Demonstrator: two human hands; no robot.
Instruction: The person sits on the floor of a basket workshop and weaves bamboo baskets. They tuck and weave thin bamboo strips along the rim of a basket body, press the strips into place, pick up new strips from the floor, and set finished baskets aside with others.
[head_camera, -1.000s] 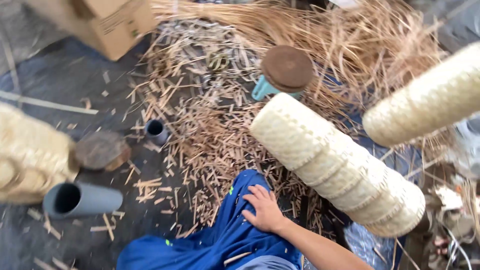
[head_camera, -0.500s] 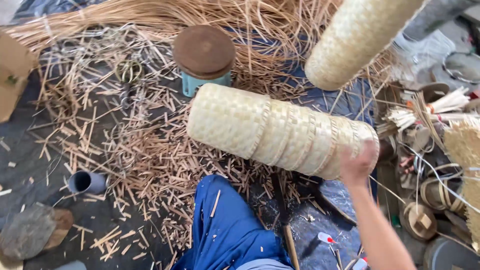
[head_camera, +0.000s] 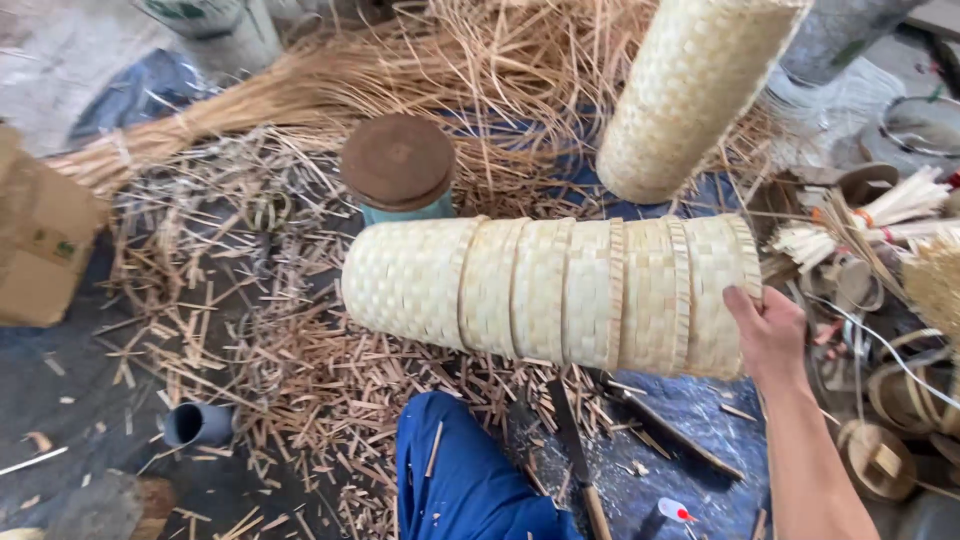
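A stack of nested woven bamboo baskets (head_camera: 540, 290) lies sideways in front of me, its closed end to the left. My right hand (head_camera: 765, 335) grips the rim at its open right end, fingers over the edge. My left hand is out of view. My knee in blue trousers (head_camera: 460, 470) shows just below the stack. A second woven stack (head_camera: 690, 90) hangs tilted at the upper right; what holds it is hidden.
Bamboo scraps (head_camera: 250, 330) and long strips (head_camera: 300, 90) cover the dark floor. Behind the stack stands a teal can with a round brown lid (head_camera: 397, 160). There is a cardboard box (head_camera: 40, 250) at left, a grey pipe piece (head_camera: 195, 424), a long blade (head_camera: 570, 440), and coiled bands (head_camera: 890, 400) at right.
My right hand has left my knee and taken hold of the open end of the basket stack. The view has swung right, and the stack now lies level.
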